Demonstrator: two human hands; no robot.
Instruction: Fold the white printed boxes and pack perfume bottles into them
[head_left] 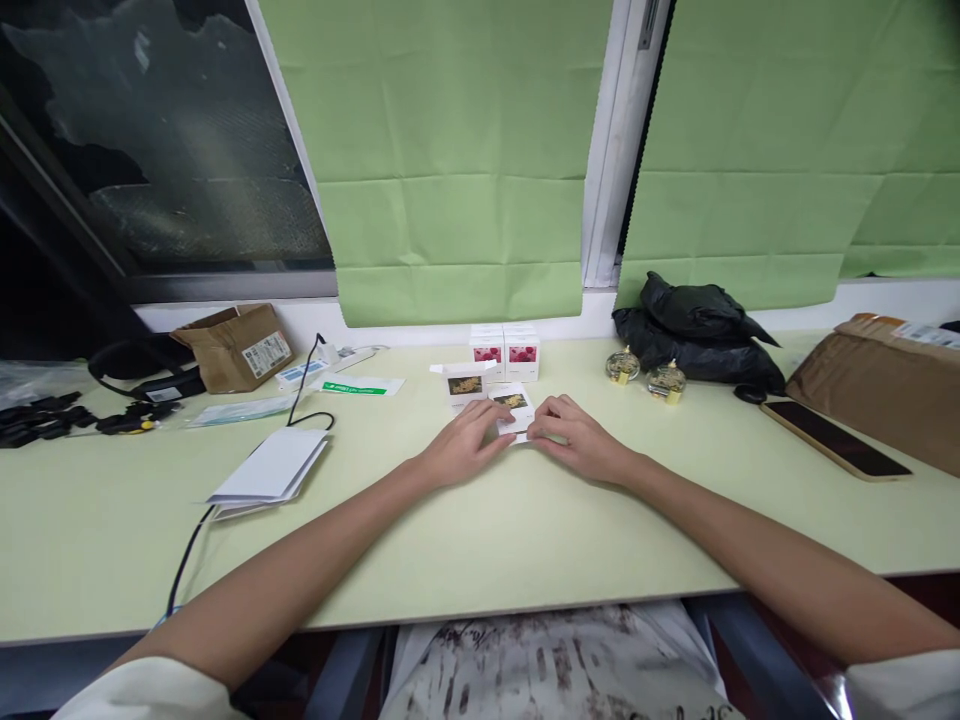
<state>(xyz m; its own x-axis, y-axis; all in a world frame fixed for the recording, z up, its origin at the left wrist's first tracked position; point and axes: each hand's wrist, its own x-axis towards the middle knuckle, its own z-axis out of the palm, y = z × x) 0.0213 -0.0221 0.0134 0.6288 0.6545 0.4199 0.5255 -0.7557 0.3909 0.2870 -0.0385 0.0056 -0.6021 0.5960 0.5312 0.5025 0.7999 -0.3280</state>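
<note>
Your left hand [466, 446] and right hand [576, 440] meet on the small white box [514, 408] lying flat mid-table [480, 540], fingers pinching its near edge from both sides, equally close, directly ahead of you.

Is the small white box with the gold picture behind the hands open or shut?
Open: the small white box with the gold picture stands upright, its lid flap sticking out flat on top.

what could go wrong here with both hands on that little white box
The left hand and right hand press on the small white box from both sides; too much force might crush its thin card. The open-flapped box stands just behind the fingers, so a push forward could tip it. The two glass bottles stand near the right hand and a sideways sweep could knock them.
</note>
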